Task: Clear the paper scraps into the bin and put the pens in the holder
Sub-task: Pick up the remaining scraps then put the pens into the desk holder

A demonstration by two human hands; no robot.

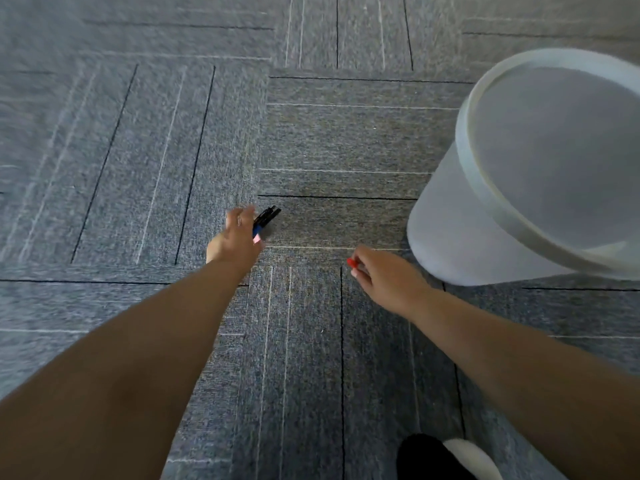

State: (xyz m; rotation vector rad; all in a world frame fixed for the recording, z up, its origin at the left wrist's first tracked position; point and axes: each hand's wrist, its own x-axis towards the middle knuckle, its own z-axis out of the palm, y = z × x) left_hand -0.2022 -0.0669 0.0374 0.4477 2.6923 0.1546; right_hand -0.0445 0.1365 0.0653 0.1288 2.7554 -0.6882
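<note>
Grey-blue carpet tiles (145,161) with thin dark and pale lines fill the view from the head camera. One bin (540,174), pale translucent plastic with a wide rim, stands at about 2 o'clock from frame centre; nothing can be made out inside it.

Pens: a small bunch in the left hand (235,237), dark barrels (266,216) sticking out past the fingers toward 1 o'clock, plus blue and pink ends near the palm. Exact count cannot be told; blur. One more pen with a red tip (352,262) shows at the right hand (384,275).

Left arm reaches straight forward from 7 o'clock, hand low above the carpet, fingers curled closed around the bunch. Right arm comes in from 4 o'clock, wrist bent, fingers pinched closed on the red-tipped pen, tip pointing to 9 o'clock. Right hand sits just beside the bin's base, not touching it.

One black and white shoe (446,457) at 5 o'clock, frame bottom.
</note>
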